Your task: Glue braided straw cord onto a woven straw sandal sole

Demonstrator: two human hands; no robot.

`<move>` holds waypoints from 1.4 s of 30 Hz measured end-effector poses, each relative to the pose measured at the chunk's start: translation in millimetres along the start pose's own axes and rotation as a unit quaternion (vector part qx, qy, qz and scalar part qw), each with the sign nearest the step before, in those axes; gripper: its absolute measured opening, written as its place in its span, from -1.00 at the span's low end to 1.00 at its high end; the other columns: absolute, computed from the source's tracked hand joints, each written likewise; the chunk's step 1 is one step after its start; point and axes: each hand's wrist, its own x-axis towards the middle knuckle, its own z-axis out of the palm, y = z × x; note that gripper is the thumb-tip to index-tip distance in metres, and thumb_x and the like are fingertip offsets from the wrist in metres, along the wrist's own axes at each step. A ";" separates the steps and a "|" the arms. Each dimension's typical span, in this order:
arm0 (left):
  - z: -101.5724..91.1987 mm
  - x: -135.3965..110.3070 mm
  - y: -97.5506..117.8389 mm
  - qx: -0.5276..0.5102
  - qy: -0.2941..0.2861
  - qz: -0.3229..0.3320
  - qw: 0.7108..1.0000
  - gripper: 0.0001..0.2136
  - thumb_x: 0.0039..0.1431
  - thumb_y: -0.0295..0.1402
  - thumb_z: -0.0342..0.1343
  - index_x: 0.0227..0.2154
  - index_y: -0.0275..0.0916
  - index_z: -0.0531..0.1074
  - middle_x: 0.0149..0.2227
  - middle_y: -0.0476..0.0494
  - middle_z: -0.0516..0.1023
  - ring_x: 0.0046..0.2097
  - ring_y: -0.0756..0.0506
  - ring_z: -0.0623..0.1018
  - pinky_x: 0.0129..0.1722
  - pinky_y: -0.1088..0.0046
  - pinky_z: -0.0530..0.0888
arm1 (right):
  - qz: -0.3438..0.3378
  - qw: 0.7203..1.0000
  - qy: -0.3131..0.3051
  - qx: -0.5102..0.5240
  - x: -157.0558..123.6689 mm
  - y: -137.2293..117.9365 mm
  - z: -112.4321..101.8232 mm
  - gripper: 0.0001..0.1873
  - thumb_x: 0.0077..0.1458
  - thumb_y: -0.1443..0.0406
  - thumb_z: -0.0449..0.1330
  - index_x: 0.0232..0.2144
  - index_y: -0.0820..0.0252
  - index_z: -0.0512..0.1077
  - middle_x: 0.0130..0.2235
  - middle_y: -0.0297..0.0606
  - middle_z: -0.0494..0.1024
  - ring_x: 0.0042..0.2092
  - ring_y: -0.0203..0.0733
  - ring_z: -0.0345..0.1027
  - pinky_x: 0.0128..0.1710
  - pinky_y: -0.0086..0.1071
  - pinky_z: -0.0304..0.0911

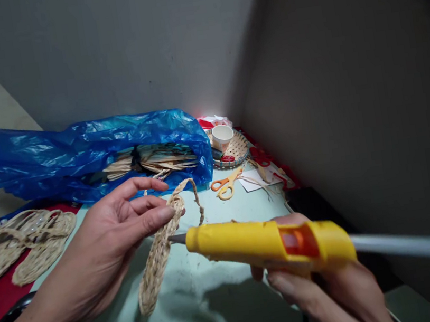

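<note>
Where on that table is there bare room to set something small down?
The pale tabletop looks bare between the scissors and the yellow glue gun, and nearer the person between the woven piece and the right hand, partly in shadow. It's crowded at the back, with the blue bag and basket, and at left, with woven sandals.

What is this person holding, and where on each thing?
The right hand grips a yellow glue gun from below, around its handle area; the left hand pinches a braided straw piece near its upper end.
</note>
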 end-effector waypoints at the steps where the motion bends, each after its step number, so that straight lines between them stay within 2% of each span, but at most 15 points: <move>1: -1.6 0.7 -1.0 0.026 -0.001 0.017 1.000 -0.56 -0.14 -0.22 0.51 -0.16 -0.10 0.53 -0.42 0.00 0.68 -0.39 -0.04 0.63 -0.44 0.59 0.57 | 0.050 0.997 -0.012 0.050 3.9 -1.9 -2.9 -0.73 0.30 0.05 0.30 -0.03 -0.06 0.63 -0.23 -0.19 0.68 -0.37 -0.11 0.48 -0.49 -0.35 0.38; 3: -3.3 2.0 -1.4 0.076 0.002 0.057 0.996 -0.58 -0.10 -0.19 0.48 -0.16 -0.08 0.53 -0.39 0.02 0.68 -0.36 -0.03 0.64 -0.40 0.60 0.57 | 0.131 0.969 -0.046 0.203 14.1 -5.3 -5.4 -0.67 0.29 -0.02 0.29 -0.19 0.06 0.65 -0.29 -0.19 0.67 -0.53 -0.27 0.30 -0.61 -0.42 0.23; 6: -2.6 2.4 2.2 0.117 0.023 0.089 0.989 -0.58 -0.17 -0.15 0.46 -0.22 -0.10 0.52 -0.40 0.03 0.66 -0.36 -0.03 0.64 -0.38 0.59 0.57 | 0.131 0.908 -0.091 0.387 30.4 -5.7 -2.7 -0.61 0.30 -0.01 0.27 -0.29 0.19 0.63 -0.39 -0.22 0.61 -0.62 -0.45 0.14 -0.67 -0.52 0.07; 10: -2.9 1.1 9.5 0.158 0.040 0.108 0.981 -0.57 -0.21 -0.11 0.43 -0.25 -0.13 0.51 -0.40 0.01 0.63 -0.31 -0.08 0.65 -0.34 0.54 0.59 | 0.162 0.879 -0.097 0.438 43.1 6.1 3.5 -0.53 0.30 -0.06 0.23 -0.31 0.22 0.64 -0.44 -0.28 0.54 -0.65 -0.50 0.04 -0.72 -0.58 0.00; 14: -11.4 3.1 12.8 0.206 0.021 0.154 0.966 -0.62 -0.08 -0.08 0.37 -0.25 -0.15 0.49 -0.34 -0.02 0.60 -0.25 -0.11 0.65 -0.29 0.44 0.60 | 0.221 0.877 -0.136 0.404 43.2 25.7 9.3 -0.44 0.27 -0.10 0.21 -0.36 0.29 0.64 -0.56 -0.37 0.38 -0.65 -0.49 -0.03 -0.72 -0.59 -0.05; 17: -19.4 6.0 13.1 0.228 0.006 0.179 0.957 -0.68 0.00 -0.09 0.35 -0.25 -0.15 0.51 -0.31 -0.02 0.59 -0.24 -0.12 0.62 -0.23 0.40 0.57 | 0.251 0.885 -0.172 0.353 36.7 38.4 14.9 -0.35 0.31 -0.13 0.14 -0.41 0.35 0.62 -0.64 -0.42 0.29 -0.69 -0.47 0.00 -0.71 -0.56 -0.02; 22: -23.3 5.2 14.9 0.261 -0.016 0.209 0.942 -0.76 0.09 -0.11 0.32 -0.27 -0.12 0.56 -0.29 0.01 0.60 -0.25 -0.12 0.58 -0.22 0.38 0.51 | 0.267 0.907 -0.224 0.237 25.4 46.6 23.2 -0.16 0.31 -0.25 -0.01 -0.49 0.36 0.61 -0.67 -0.37 0.33 -0.68 -0.42 0.14 -0.64 -0.53 0.06; 27: -20.5 -0.5 14.6 0.276 -0.037 0.221 0.935 -0.79 0.14 -0.10 0.31 -0.26 -0.08 0.59 -0.27 0.02 0.64 -0.23 -0.11 0.58 -0.23 0.42 0.52 | 0.280 0.917 -0.263 0.105 25.9 39.8 22.9 -0.17 0.30 -0.30 -0.11 -0.48 0.26 0.52 -0.53 -0.22 0.55 -0.64 -0.32 0.29 -0.60 -0.45 0.18; 30: -18.8 -4.4 14.9 0.278 -0.044 0.222 0.934 -0.81 0.15 -0.10 0.31 -0.27 -0.06 0.61 -0.29 0.03 0.67 -0.26 -0.11 0.61 -0.28 0.45 0.53 | 0.246 0.943 -0.223 -0.029 28.4 29.3 16.6 -0.27 0.35 -0.23 -0.09 -0.55 0.16 0.40 -0.55 -0.23 0.49 -0.54 -0.20 0.36 -0.49 -0.37 0.24; 33: -14.6 -9.3 19.3 0.276 -0.057 0.219 0.934 -0.81 0.14 -0.09 0.31 -0.31 -0.06 0.63 -0.38 0.01 0.68 -0.33 -0.12 0.62 -0.36 0.48 0.55 | 0.168 0.964 -0.110 -0.175 31.0 14.1 8.5 -0.48 0.33 -0.03 0.10 -0.61 0.07 0.22 -0.58 -0.27 0.34 -0.46 -0.12 0.31 -0.38 -0.29 0.16; 35: -10.8 -11.8 23.3 0.273 -0.068 0.216 0.935 -0.82 0.10 -0.10 0.32 -0.36 -0.07 0.64 -0.43 0.00 0.68 -0.37 -0.12 0.63 -0.40 0.50 0.56 | 0.113 0.966 -0.057 -0.225 34.9 1.0 4.5 -0.57 0.32 0.08 0.10 -0.57 0.07 0.25 -0.56 -0.27 0.34 -0.46 -0.11 0.28 -0.33 -0.24 0.14; 37: -7.6 -13.2 25.9 0.269 -0.090 0.211 0.935 -0.84 0.07 -0.12 0.34 -0.40 -0.07 0.65 -0.45 -0.01 0.68 -0.41 -0.12 0.63 -0.44 0.53 0.57 | 0.054 0.971 -0.032 -0.229 41.9 -13.3 2.8 -0.65 0.38 0.10 0.03 -0.37 0.12 0.43 -0.40 -0.19 0.53 -0.38 -0.09 0.36 -0.24 -0.22 0.20; 39: -6.2 -13.5 25.6 0.262 -0.115 0.202 0.937 -0.86 0.06 -0.13 0.35 -0.42 -0.05 0.66 -0.44 -0.02 0.70 -0.42 -0.12 0.65 -0.45 0.55 0.58 | -0.013 0.981 -0.023 -0.192 51.5 -25.8 3.6 -0.69 0.42 0.09 0.04 -0.08 0.11 0.49 -0.05 -0.15 0.64 -0.06 -0.07 0.49 0.01 -0.24 0.27; 40: -6.3 -13.3 24.4 0.257 -0.123 0.198 0.938 -0.87 0.07 -0.14 0.36 -0.41 -0.04 0.68 -0.44 -0.02 0.70 -0.42 -0.12 0.65 -0.45 0.56 0.59 | -0.044 0.986 -0.037 -0.154 56.7 -30.2 4.6 -0.69 0.45 0.09 0.06 0.02 0.10 0.49 0.09 -0.17 0.62 0.09 -0.07 0.46 0.13 -0.24 0.24; 42: -7.7 -12.6 20.7 0.244 -0.132 0.187 0.942 -0.89 0.08 -0.13 0.38 -0.39 0.00 0.69 -0.43 -0.01 0.70 -0.41 -0.12 0.66 -0.44 0.58 0.59 | -0.069 0.989 -0.102 -0.085 66.9 -34.3 7.5 -0.72 0.48 0.11 0.10 0.03 0.06 0.51 0.15 -0.26 0.61 0.17 -0.14 0.44 0.20 -0.28 0.22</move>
